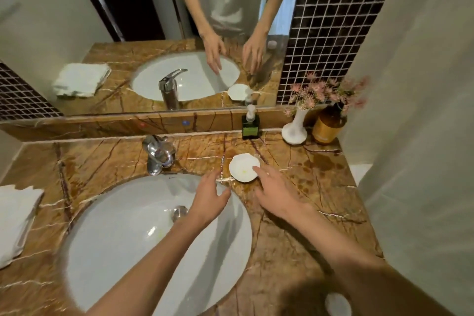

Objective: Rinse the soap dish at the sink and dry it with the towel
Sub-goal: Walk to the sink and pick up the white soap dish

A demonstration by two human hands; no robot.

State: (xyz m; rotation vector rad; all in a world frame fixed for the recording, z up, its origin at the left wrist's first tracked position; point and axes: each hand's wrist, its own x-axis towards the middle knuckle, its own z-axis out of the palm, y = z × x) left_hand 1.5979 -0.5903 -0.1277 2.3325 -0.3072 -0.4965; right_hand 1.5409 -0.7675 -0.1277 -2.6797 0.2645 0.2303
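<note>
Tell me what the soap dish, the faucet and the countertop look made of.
Soap dish: likely glazed ceramic, white, smooth, with a scalloped rim.
Faucet: polished chrome-like metal, with mirror-bright reflections.
Countertop: apparently polished brown marble or similar stone, with branching pale and dark veins.

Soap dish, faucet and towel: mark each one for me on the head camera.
soap dish [242, 167], head view, on the middle of its white bowl.
faucet [158, 154], head view, on the chrome lever and body.
towel [15, 215], head view, on the top of the folded white stack.
</note>
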